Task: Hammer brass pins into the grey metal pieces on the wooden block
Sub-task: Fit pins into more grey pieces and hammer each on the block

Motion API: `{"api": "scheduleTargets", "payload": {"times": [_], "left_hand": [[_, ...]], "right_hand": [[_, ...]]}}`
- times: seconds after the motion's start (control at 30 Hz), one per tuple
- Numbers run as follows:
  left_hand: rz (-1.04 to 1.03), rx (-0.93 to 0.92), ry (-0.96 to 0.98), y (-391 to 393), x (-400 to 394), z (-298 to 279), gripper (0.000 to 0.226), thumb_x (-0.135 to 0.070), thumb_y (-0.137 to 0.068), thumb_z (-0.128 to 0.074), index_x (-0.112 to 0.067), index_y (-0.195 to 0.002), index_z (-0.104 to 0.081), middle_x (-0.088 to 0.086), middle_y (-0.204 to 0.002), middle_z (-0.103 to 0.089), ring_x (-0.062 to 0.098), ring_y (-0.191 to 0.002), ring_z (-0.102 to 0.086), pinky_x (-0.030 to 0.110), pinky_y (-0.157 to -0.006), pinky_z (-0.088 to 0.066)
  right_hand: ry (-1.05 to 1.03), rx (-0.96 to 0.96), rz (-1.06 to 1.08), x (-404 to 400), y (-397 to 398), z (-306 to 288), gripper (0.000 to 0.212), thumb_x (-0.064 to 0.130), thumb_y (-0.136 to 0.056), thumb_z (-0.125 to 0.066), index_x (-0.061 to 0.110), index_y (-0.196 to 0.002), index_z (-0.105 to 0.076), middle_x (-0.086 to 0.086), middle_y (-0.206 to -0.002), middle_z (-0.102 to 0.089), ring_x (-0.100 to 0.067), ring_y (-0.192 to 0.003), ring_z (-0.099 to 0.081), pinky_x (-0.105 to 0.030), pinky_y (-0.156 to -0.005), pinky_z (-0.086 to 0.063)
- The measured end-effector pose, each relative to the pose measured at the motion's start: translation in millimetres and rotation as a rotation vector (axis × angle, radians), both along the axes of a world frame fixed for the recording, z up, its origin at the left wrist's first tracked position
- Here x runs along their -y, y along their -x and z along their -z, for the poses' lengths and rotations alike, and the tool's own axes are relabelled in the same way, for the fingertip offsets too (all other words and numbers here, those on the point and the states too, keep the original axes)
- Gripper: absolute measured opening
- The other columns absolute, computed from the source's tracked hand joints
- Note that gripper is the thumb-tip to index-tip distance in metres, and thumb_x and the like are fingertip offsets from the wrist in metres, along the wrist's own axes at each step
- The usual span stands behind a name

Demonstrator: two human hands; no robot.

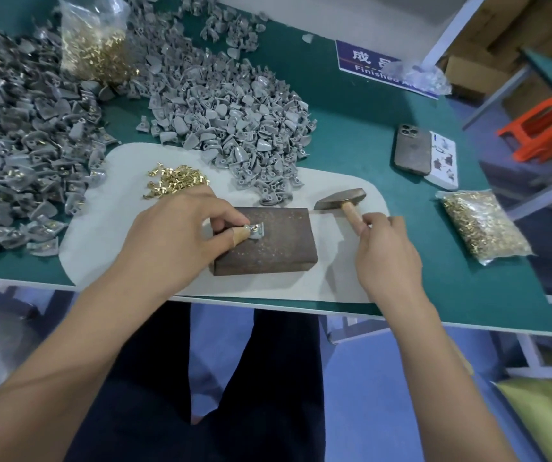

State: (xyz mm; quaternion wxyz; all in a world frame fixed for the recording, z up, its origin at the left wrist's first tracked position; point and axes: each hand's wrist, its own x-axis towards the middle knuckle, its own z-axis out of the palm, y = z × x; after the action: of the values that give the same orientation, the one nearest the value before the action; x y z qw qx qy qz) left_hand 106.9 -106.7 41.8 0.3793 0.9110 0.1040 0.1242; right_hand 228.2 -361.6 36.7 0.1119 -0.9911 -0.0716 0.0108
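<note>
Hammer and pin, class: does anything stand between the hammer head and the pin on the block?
Nothing visible does. The hammer, gripped by the right hand, sits right of the block; the left hand pinches the grey piece from its left, close beside the pin.

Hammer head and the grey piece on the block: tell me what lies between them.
In the head view, only the bare pitted top of the wooden block and a strip of white mat separate the hammer head from the grey piece.

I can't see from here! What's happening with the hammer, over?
Left hand pinches small grey metal piece on brown wooden block. Right hand grips wooden-handled hammer, head resting on mat. Nothing blocking.
</note>
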Motion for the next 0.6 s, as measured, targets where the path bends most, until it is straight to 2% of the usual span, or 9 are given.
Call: {"api": "scheduleTargets", "payload": {"times": [0.07, 0.13, 0.2, 0.23, 0.3, 0.37, 0.47, 0.6], "left_hand": [[-0.006, 0.006, -0.004, 1, 1, -1, 0.008, -0.047, -0.082, -0.074, -0.048, -0.089, -0.07, -0.018, -0.088, -0.06, 0.0, -0.087, -0.058, 0.033, -0.07, -0.05], [-0.003, 0.011, -0.002, 2, 2, -1, 0.009, -0.046, -0.082, -0.074, -0.046, -0.089, -0.069, -0.017, -0.088, -0.06, 0.001, -0.088, -0.058, 0.037, -0.073, -0.052], [0.002, 0.015, -0.011, 2, 3, -2, 0.008, -0.046, -0.082, -0.073, -0.045, -0.089, -0.07, -0.017, -0.088, -0.06, 0.001, -0.088, -0.058, 0.038, -0.075, -0.053], [0.004, 0.018, -0.019, 2, 2, -3, 0.008, -0.047, -0.082, -0.073, -0.044, -0.088, -0.07, -0.017, -0.088, -0.06, 0.001, -0.088, -0.058, 0.038, -0.074, -0.053], [0.008, 0.024, -0.037, 1, 2, -4, 0.007, -0.047, -0.081, -0.073, -0.044, -0.086, -0.07, -0.018, -0.087, -0.061, 0.001, -0.086, -0.059, 0.036, -0.073, -0.053], [0.014, 0.024, -0.056, 0, 0, -6, 0.005, -0.045, -0.082, -0.074, -0.044, -0.085, -0.071, -0.019, -0.083, -0.061, 0.0, -0.082, -0.059, 0.033, -0.069, -0.051], [0.09, 0.035, -0.063, -2, -2, -8, 0.008, -0.03, -0.085, -0.077, -0.038, -0.088, -0.074, -0.015, -0.078, -0.059, 0.004, -0.077, -0.058, 0.035, -0.071, -0.05], [0.133, 0.068, -0.13, -4, 0, -10, 0.006, -0.023, -0.085, -0.077, -0.027, -0.091, -0.078, -0.011, -0.078, -0.059, 0.011, -0.077, -0.057, 0.036, -0.072, -0.048]], "right_hand": [[-0.113, -0.053, -0.022, 6, -6, -5, 0.028, 0.02, -0.108, -0.034, 0.011, -0.113, -0.06, -0.012, -0.104, -0.055, -0.036, -0.091, -0.056, -0.045, -0.077, -0.047], [-0.413, -0.13, -0.054, 10, -4, -18, 0.027, 0.03, -0.108, -0.043, 0.016, -0.104, -0.066, 0.0, -0.081, -0.057, -0.018, -0.071, -0.051, -0.035, -0.066, -0.043], [-0.708, -0.26, -0.089, 9, 10, -35, 0.018, 0.042, -0.104, -0.055, 0.034, -0.112, -0.068, 0.009, -0.074, -0.057, -0.011, -0.056, -0.042, -0.026, -0.052, -0.039], [-0.768, -0.297, -0.159, 9, 17, -41, 0.017, 0.042, -0.103, -0.057, 0.039, -0.117, -0.067, 0.011, -0.074, -0.058, -0.01, -0.053, -0.04, -0.021, -0.049, -0.037], [-0.755, -0.31, -0.345, 7, 30, -51, 0.021, 0.039, -0.104, -0.053, 0.041, -0.121, -0.064, 0.01, -0.075, -0.059, -0.01, -0.055, -0.04, -0.017, -0.051, -0.037], [-0.613, -0.286, -0.463, 1, 40, -56, 0.022, 0.039, -0.104, -0.047, 0.044, -0.12, -0.061, 0.01, -0.076, -0.059, -0.008, -0.058, -0.042, -0.02, -0.057, -0.038], [-0.454, -0.19, -0.469, -9, 53, -55, 0.022, 0.047, -0.104, -0.041, 0.049, -0.118, -0.058, 0.013, -0.072, -0.055, -0.01, -0.059, -0.044, -0.028, -0.058, -0.036], [-0.523, -0.082, -0.422, -23, 64, -47, 0.028, 0.049, -0.105, -0.04, 0.047, -0.127, -0.059, 0.018, -0.07, -0.055, -0.014, -0.065, -0.049, -0.034, -0.061, -0.044]]}}
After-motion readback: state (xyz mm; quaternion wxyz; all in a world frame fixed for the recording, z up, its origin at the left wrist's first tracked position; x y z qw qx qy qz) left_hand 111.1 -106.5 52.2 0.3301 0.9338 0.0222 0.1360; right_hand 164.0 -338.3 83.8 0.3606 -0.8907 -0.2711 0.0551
